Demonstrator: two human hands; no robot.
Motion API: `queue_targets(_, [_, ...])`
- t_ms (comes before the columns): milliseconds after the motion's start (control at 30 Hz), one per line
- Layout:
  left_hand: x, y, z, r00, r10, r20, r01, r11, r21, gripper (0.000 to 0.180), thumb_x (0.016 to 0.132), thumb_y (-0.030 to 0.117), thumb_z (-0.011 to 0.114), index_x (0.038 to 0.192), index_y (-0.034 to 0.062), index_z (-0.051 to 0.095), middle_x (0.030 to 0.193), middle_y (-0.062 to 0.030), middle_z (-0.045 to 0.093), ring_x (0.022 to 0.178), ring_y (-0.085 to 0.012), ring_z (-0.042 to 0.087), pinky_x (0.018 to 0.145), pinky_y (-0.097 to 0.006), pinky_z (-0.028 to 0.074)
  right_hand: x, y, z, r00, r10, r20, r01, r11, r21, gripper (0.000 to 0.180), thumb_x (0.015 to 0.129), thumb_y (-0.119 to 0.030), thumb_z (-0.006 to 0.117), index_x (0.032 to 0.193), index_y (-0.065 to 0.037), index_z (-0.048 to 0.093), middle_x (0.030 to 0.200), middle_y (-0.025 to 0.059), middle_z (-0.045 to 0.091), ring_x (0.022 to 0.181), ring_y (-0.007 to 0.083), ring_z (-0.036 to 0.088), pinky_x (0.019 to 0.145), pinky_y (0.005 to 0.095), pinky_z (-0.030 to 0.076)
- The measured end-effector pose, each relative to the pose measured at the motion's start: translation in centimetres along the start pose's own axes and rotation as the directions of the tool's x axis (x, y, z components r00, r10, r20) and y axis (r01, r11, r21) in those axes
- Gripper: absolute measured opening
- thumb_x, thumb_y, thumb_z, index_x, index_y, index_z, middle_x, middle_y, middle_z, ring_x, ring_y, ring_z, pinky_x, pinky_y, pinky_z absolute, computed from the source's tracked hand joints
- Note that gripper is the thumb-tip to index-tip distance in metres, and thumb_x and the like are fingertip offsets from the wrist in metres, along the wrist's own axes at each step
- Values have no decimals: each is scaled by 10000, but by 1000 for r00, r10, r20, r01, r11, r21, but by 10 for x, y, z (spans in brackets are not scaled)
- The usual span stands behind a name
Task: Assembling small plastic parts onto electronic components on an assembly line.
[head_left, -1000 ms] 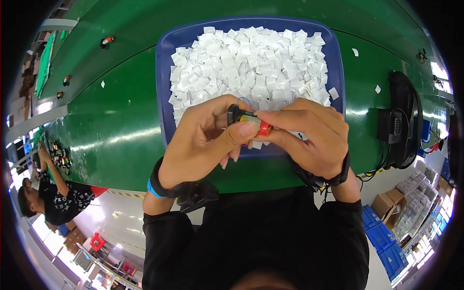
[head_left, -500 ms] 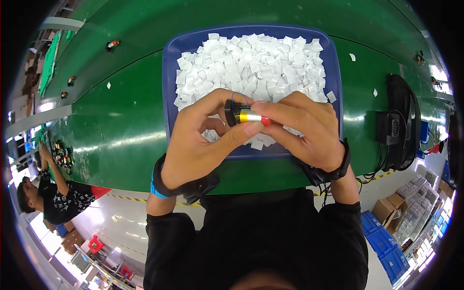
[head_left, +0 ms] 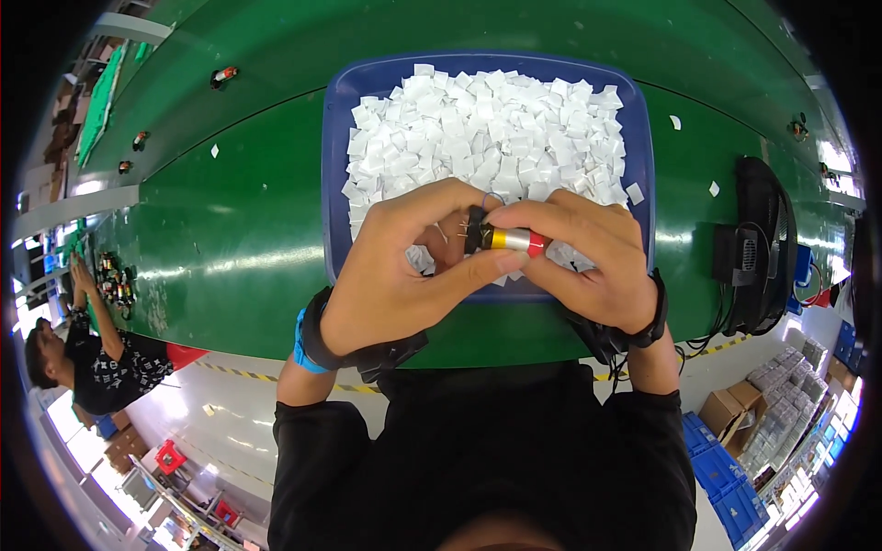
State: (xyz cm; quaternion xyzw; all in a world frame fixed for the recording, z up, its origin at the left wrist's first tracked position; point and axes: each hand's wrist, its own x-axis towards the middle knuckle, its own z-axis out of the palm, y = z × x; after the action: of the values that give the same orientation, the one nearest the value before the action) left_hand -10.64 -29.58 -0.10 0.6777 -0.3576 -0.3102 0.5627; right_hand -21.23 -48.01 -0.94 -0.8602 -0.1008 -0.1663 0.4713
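Left grip (head_left: pixel 390 262): cylinder (head_left: pixel 511 240) sideways, red end (head_left: pixel 537 244) right.

The person wears a black shirt (head_left: pixel 501 441) with sleeves (head_left: pixel 317 459) ending near the elbows and, on the wrists behind bare hands (head_left: pixel 390 275), black bands (head_left: pixel 318 332) with bulky black attachments (head_left: pixel 395 356), plus a bright blue strap (head_left: pixel 304 345) at the left.

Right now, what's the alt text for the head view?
The left hand and right hand grip a small battery-like cylinder over a blue tray of white slips on a green table. Another person is at left.
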Motion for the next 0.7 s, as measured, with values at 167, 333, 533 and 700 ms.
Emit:
queue_targets(167, [-3,3,-1,993,-89,-83,79,989,-121,252,862,128,747,1048,7,628,723,3,566,555,-37,502,514,-184,402,4,-10,9,990,141,-5,-140,986,92,374,708,7,790,1064,-25,683,713,61,610,596,152,598,534,268,459])
queue_targets(333, [-11,19,-40,956,-231,-181,194,960,-202,233,899,174,715,1057,23,634,762,12,576,576,-32,492,503,-187,404,-11,-53,-34,998,-69,-1,62,916,-396,288,661,-38,834,833,-34,603,678,46,576,541,205,544,536,314,459])
queue_targets(533, [34,-8,-164,910,-266,-317,318,940,125,381,954,406,616,1095,53,633,845,4,566,604,-48,482,519,-200,395,-29,-95,-34,901,-367,-232,343,929,-139,242,731,-23,763,847,-44,553,770,74,522,591,221,537,526,345,508])
queue_targets(700, [129,-79,-217,899,-372,-232,422,877,227,444,923,453,641,1100,46,633,896,8,572,638,-56,480,501,-206,390,-27,-126,-86,871,-485,78,489,840,-234,247,837,17,683,1013,-8,511,920,95,473,656,186,527,520,331,544])
